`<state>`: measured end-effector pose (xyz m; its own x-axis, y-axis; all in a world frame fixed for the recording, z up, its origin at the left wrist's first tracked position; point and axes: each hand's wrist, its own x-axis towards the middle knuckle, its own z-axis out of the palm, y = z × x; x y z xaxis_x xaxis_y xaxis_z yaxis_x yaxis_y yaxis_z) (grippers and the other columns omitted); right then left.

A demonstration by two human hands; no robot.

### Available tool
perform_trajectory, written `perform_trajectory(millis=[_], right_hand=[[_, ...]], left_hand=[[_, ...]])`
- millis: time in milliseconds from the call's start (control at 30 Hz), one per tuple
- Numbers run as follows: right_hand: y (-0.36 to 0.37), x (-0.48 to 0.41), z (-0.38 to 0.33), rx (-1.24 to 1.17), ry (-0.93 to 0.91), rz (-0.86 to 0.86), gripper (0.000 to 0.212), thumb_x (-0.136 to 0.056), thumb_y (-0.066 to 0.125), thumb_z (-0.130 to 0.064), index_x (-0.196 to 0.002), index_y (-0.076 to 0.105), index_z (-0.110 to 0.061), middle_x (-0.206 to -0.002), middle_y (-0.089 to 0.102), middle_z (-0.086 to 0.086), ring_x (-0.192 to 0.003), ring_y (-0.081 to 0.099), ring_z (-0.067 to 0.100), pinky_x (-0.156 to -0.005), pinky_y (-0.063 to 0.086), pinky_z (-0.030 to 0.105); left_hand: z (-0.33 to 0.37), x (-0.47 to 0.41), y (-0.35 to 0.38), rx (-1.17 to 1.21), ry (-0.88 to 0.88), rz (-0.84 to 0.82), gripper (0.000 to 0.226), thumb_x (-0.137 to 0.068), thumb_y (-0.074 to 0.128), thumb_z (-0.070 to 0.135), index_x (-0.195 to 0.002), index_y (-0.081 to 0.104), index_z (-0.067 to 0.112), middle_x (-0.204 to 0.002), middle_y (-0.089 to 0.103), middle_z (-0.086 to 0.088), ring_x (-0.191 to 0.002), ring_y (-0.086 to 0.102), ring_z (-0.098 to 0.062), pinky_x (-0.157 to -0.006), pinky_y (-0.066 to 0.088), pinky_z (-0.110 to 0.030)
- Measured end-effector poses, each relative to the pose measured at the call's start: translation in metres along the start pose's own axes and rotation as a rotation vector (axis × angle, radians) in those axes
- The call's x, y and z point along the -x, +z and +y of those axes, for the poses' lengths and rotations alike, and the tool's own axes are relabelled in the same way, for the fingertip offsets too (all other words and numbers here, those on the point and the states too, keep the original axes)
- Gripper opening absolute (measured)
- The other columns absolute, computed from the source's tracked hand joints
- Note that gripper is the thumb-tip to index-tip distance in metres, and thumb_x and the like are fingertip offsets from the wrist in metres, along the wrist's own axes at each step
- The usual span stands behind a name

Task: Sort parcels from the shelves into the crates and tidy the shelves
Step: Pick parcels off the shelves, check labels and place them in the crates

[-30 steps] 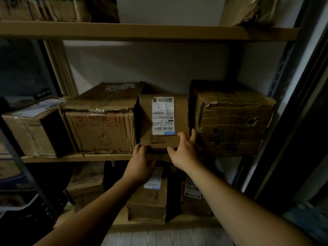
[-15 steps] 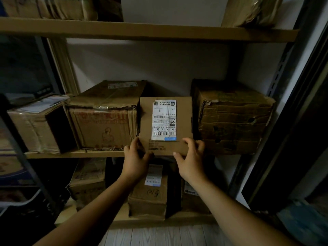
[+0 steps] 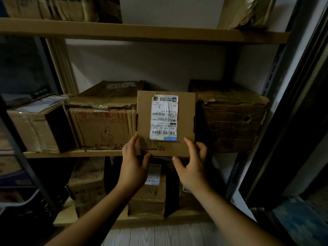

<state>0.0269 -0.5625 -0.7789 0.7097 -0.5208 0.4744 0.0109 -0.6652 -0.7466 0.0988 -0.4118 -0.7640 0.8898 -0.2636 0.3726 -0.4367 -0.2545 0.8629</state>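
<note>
The dim storeroom had a white wall behind a rack of wooden shelves, and the middle shelf carried 3 big boxes: a taped box at the far left, a printed box beside it and a battered box on the right. Between those last 2, at the shelf's front edge, stood a small flat parcel with a white label. The left hand gripped its lower left corner and the right hand its lower right. Whether it rested on the board was unclear. No crate was plainly in view, so sorting looked barely begun: this parcel was not yet crated, and the lower boxes were left to sort.
</note>
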Motion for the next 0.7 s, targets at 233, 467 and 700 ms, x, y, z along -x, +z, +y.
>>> perform_trajectory(millis=[233,467,700], right_hand=[[0.000,-0.034,-0.004,0.174,0.176,-0.164,0.057,-0.097,0.051,-0.025,-0.148,0.028,-0.024,-0.156,0.004,0.001,-0.142,0.018,0.021,-0.111,0.026,0.029],[0.009,-0.038,0.005,0.278,0.046,-0.167,0.052,-0.093,0.056,-0.016,-0.141,0.035,-0.019,-0.147,0.013,0.005,-0.131,0.033,0.020,-0.098,0.032,0.018],[0.021,-0.046,0.011,0.564,0.084,-0.377,0.069,-0.094,0.052,-0.034,-0.151,0.015,-0.024,-0.157,0.007,0.000,-0.144,0.005,0.026,-0.116,0.016,0.040]], left_hand=[[0.003,-0.025,0.010,-0.308,-0.002,-0.142,0.051,-0.094,0.053,0.020,-0.141,0.034,0.029,-0.148,0.026,-0.007,-0.123,0.047,-0.023,-0.098,0.044,-0.031],[-0.005,-0.034,0.015,-0.726,0.233,-0.237,0.073,-0.091,0.058,0.028,-0.150,0.017,0.024,-0.158,0.002,-0.008,-0.145,0.008,-0.030,-0.115,0.020,-0.039],[-0.008,-0.050,0.026,-1.075,0.228,-0.505,0.075,-0.093,0.046,0.045,-0.152,0.005,0.021,-0.157,-0.019,-0.004,-0.144,-0.019,-0.024,-0.117,0.002,-0.044]])
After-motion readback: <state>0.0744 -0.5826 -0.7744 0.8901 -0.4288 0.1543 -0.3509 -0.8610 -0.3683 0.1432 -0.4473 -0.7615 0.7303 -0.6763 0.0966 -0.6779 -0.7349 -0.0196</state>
